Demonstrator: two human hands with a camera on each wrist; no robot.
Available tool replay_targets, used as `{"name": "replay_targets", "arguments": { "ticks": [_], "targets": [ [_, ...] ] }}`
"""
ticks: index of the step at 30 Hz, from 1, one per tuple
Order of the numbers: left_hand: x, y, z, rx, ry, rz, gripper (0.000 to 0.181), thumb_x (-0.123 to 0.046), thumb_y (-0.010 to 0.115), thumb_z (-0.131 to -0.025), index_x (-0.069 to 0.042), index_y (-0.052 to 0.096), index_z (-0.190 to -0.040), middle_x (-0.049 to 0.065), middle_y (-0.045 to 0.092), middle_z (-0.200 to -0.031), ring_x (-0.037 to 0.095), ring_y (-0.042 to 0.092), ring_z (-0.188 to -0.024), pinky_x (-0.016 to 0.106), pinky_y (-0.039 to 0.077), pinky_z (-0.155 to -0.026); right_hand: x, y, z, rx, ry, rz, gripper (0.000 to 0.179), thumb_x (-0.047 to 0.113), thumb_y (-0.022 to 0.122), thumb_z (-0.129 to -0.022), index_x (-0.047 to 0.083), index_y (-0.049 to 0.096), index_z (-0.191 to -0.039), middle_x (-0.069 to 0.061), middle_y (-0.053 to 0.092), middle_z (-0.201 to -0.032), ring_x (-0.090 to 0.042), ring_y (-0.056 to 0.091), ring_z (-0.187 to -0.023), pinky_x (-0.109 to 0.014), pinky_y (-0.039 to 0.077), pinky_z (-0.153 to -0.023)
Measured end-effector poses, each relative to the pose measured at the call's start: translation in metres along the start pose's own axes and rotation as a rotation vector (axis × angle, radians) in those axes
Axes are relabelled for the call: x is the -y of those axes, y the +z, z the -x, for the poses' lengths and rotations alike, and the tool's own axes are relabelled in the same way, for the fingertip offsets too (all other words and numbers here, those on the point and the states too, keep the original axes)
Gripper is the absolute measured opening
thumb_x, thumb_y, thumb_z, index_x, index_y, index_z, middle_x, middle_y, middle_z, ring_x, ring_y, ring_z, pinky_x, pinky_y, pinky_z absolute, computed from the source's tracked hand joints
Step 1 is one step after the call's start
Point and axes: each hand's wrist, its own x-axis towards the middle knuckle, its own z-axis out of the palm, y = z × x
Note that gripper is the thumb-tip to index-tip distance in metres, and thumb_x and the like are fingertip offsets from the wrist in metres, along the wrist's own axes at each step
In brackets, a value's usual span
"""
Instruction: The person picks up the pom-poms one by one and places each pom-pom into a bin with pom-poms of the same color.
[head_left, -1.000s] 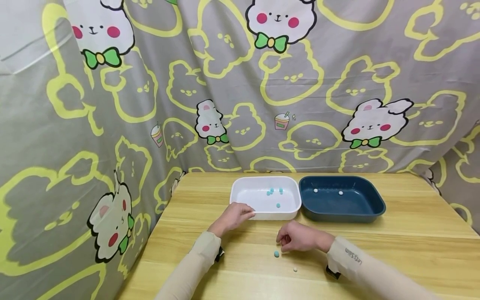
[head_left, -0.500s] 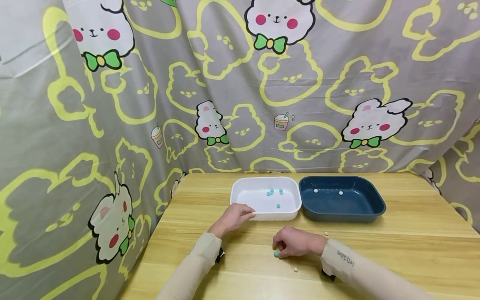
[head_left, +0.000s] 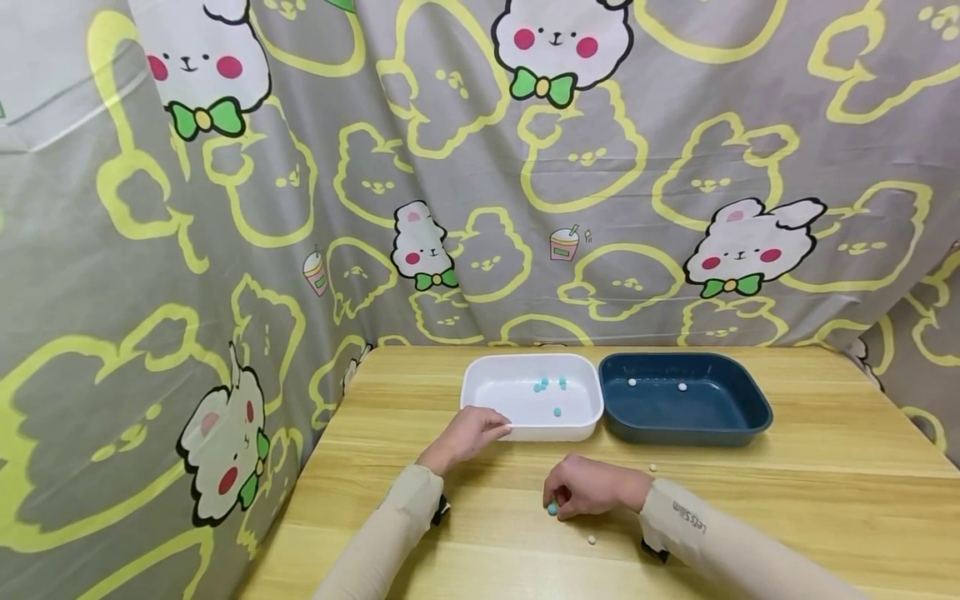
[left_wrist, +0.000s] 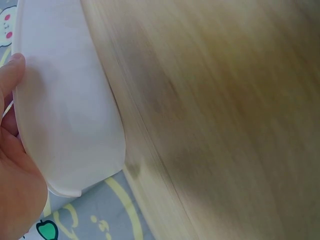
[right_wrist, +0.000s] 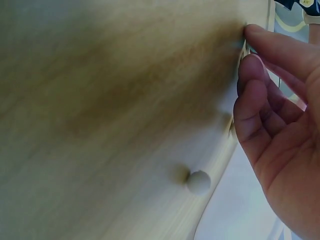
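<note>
My left hand (head_left: 468, 433) holds the near left rim of a white tray (head_left: 551, 432); in the left wrist view, the thumb lies on the edge of the tray's pale wall (left_wrist: 75, 115). Several small light-blue balls (head_left: 557, 412) lie inside this tray. Lower on the table, my right hand (head_left: 596, 486) pinches another light-blue ball (head_left: 552, 508) between thumb and fingertip, low at the tabletop. In the right wrist view, the right hand's fingers (right_wrist: 250, 100) mostly hide that ball. A small whitish ball (head_left: 592, 540) sits just in front of the right hand.
A dark blue tray (head_left: 686, 435) stands against the white tray's right side, with two white balls (head_left: 682, 387) in it. Another whitish ball (head_left: 652, 467) lies on the wooden table (head_left: 825, 500) behind the right wrist. A patterned curtain (head_left: 480, 167) hangs behind and at the left.
My right hand has moved slightly left and down onto the light-blue ball, and its fingers have closed on it. The whitish ball behind the wrist has come into view. My left hand stays put.
</note>
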Motion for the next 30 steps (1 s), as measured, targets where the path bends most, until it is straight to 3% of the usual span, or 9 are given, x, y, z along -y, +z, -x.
{"name": "replay_targets", "arguments": {
  "ticks": [11,17,30],
  "targets": [
    [0.003,0.004,-0.002,-0.012,0.020,-0.031,0.019,-0.028,0.061,-0.094,-0.016,0.075,-0.092,-0.009,0.068,-0.082,0.000,0.058,-0.074,0.020,0.048,-0.070,-0.002,0.001,0.000,0.000,-0.016,0.016,0.009,0.007,0.073,-0.081,0.016,0.069,-0.082,0.018,0.054,-0.068,0.007,0.047,-0.060,-0.012,0.043,-0.056],
    [0.004,0.002,-0.002,-0.012,0.019,-0.036,0.019,-0.027,0.060,-0.094,-0.015,0.075,-0.091,-0.009,0.068,-0.081,0.000,0.058,-0.073,0.020,0.047,-0.070,-0.002,-0.005,0.004,-0.008,0.057,-0.007,0.008,0.010,0.073,-0.082,0.016,0.069,-0.082,0.018,0.054,-0.069,0.004,0.048,-0.061,-0.015,0.044,-0.058],
    [0.004,0.004,-0.002,-0.014,0.037,-0.049,0.019,-0.026,0.059,-0.095,-0.015,0.075,-0.091,-0.008,0.068,-0.082,0.002,0.058,-0.073,0.021,0.047,-0.070,0.002,-0.022,0.016,-0.114,0.096,-0.065,0.009,0.006,0.071,-0.082,0.014,0.067,-0.079,0.014,0.054,-0.067,0.003,0.048,-0.060,-0.018,0.045,-0.056]
  ]
}}
